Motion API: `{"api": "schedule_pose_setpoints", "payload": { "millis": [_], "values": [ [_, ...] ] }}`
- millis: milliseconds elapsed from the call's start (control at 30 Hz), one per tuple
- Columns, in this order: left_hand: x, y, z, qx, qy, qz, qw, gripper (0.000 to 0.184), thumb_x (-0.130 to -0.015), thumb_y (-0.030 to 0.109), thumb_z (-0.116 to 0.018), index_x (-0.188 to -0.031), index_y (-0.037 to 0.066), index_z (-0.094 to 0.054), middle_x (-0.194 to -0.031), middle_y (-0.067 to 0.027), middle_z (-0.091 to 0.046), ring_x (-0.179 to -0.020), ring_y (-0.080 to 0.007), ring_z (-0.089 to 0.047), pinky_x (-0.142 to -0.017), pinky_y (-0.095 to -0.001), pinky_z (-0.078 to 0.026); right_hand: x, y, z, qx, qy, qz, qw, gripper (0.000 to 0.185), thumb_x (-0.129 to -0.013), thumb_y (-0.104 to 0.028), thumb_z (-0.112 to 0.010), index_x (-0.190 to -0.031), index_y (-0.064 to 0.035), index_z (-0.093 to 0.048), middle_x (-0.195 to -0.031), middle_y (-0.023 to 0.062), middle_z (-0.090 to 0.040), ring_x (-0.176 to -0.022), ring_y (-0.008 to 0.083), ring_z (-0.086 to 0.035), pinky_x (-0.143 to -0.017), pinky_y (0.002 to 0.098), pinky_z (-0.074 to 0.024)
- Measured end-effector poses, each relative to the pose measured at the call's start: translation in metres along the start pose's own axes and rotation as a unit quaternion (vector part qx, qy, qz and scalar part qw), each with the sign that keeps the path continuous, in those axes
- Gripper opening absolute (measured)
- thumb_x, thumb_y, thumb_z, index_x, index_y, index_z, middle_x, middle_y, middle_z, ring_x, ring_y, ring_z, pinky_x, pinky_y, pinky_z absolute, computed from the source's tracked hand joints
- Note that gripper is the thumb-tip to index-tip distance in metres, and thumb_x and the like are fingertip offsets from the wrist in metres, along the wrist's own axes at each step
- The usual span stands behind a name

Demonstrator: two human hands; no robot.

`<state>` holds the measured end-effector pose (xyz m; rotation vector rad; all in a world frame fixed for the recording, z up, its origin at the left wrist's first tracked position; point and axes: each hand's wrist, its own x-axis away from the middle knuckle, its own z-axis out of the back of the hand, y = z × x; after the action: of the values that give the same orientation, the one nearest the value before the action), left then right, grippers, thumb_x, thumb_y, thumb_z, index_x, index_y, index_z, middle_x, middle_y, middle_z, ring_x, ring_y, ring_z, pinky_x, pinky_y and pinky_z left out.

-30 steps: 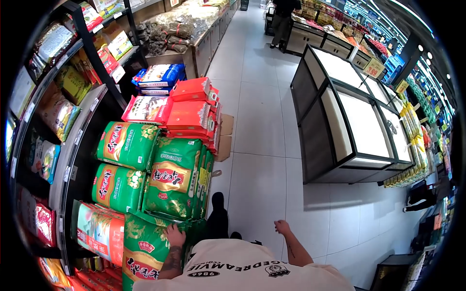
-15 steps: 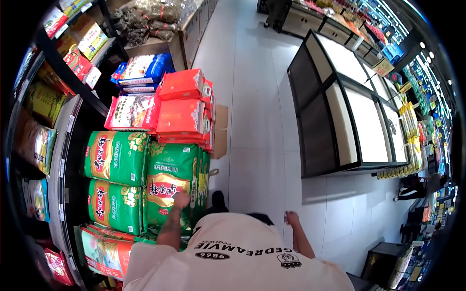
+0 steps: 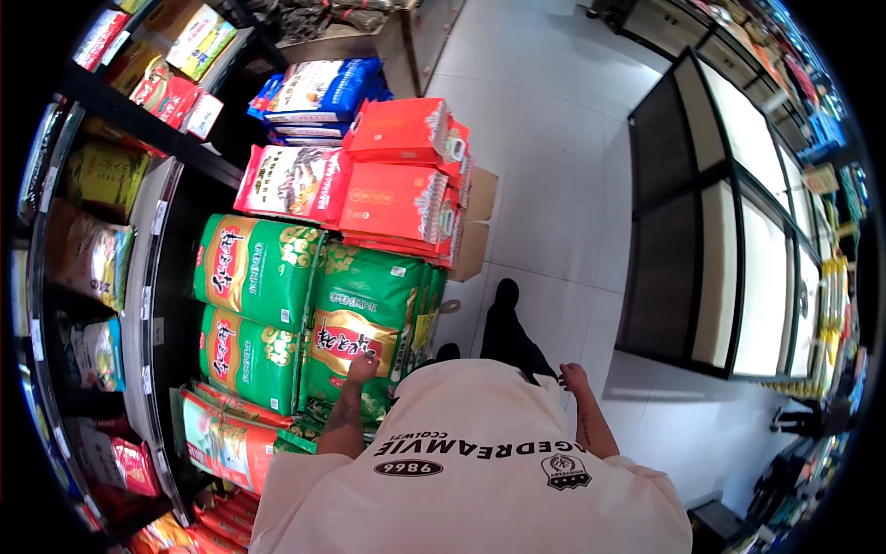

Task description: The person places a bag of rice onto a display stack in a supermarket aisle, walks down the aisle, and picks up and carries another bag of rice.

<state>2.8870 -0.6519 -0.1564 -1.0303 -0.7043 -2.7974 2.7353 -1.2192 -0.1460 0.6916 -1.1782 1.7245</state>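
My left hand (image 3: 363, 367) is over the front green rice bag (image 3: 355, 309), near its red and gold label. Its fingers look curled, with nothing visible in them; contact with the bag is unclear. Beside my body, my right hand (image 3: 572, 377) hangs over the floor, loosely closed and empty. Two more green bags lie to the left, one (image 3: 258, 268) farther forward than the other (image 3: 247, 358). Behind the green bags are red boxes (image 3: 392, 198) and a red and white bag (image 3: 293, 183).
Shelves (image 3: 152, 268) of packaged goods run along the left. Blue and white bags (image 3: 323, 90) lie beyond the red ones. A flattened piece of cardboard (image 3: 472, 240) juts onto the floor (image 3: 544, 185). To the right stands a black-framed display stand (image 3: 678, 268) with white panels.
From the lower green bag, my left hand has moved forward to the label area of the front one. My legs have shifted as in a step, and the view has turned left.
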Motion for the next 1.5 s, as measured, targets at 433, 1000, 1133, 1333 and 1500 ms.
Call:
{"api": "schedule_pose_setpoints", "payload": {
  "millis": [433,1000,1133,1333,1500],
  "values": [
    [-0.020,0.167,0.010,0.141,0.073,0.168,0.973,0.039,-0.078,0.035,-0.053,-0.099,0.004,-0.061,-0.094,-0.0179,-0.062,-0.089,-0.0324,-0.059,-0.078,-0.0382,-0.046,-0.234,-0.261,0.138,0.100,-0.043,0.227,0.968,0.031,-0.083,-0.029,-0.052,-0.097,-0.0003,-0.055,-0.075,0.0102,-0.060,-0.055,0.0178,-0.059,-0.044,0.0285,-0.0443],
    [-0.196,0.205,0.078,0.120,-0.016,0.151,0.981,0.040,-0.075,0.038,-0.054,-0.093,0.004,-0.064,-0.091,-0.0176,-0.063,-0.085,-0.0296,-0.061,-0.076,-0.0380,-0.047,-0.246,-0.304,0.153,0.162,-0.092,0.004,0.983,0.030,-0.080,-0.029,-0.055,-0.092,-0.0020,-0.056,-0.075,0.0100,-0.059,-0.057,0.0201,-0.058,-0.045,0.0327,-0.0468],
    [-0.258,0.224,0.121,0.174,-0.005,0.121,0.977,0.037,-0.076,0.037,-0.053,-0.093,0.005,-0.062,-0.093,-0.0175,-0.062,-0.088,-0.0297,-0.060,-0.077,-0.0374,-0.047,-0.258,-0.338,0.173,0.130,-0.068,-0.020,0.989,0.028,-0.080,-0.028,-0.054,-0.087,-0.0004,-0.056,-0.074,0.0108,-0.058,-0.056,0.0217,-0.057,-0.045,0.0348,-0.0467],
    [-0.342,0.261,0.197,0.276,0.098,0.051,0.955,0.033,-0.080,0.032,-0.055,-0.098,0.004,-0.059,-0.088,-0.0154,-0.062,-0.081,-0.0265,-0.060,-0.073,-0.0333,-0.047,-0.279,-0.464,0.165,0.114,0.000,0.089,0.989,0.028,-0.080,-0.025,-0.055,-0.087,0.0008,-0.060,-0.066,0.0092,-0.060,-0.053,0.0177,-0.060,-0.043,0.0294,-0.0456],
    [-0.336,0.288,0.238,0.365,0.229,0.017,0.902,0.035,-0.080,0.031,-0.057,-0.097,0.000,-0.059,-0.082,-0.0148,-0.062,-0.076,-0.0270,-0.061,-0.070,-0.0328,-0.048,-0.308,-0.590,0.116,0.225,-0.060,0.227,0.945,0.029,-0.083,-0.026,-0.051,-0.096,-0.0010,-0.057,-0.075,0.0083,-0.061,-0.059,0.0168,-0.059,-0.047,0.0288,-0.0450]
  ]
}}
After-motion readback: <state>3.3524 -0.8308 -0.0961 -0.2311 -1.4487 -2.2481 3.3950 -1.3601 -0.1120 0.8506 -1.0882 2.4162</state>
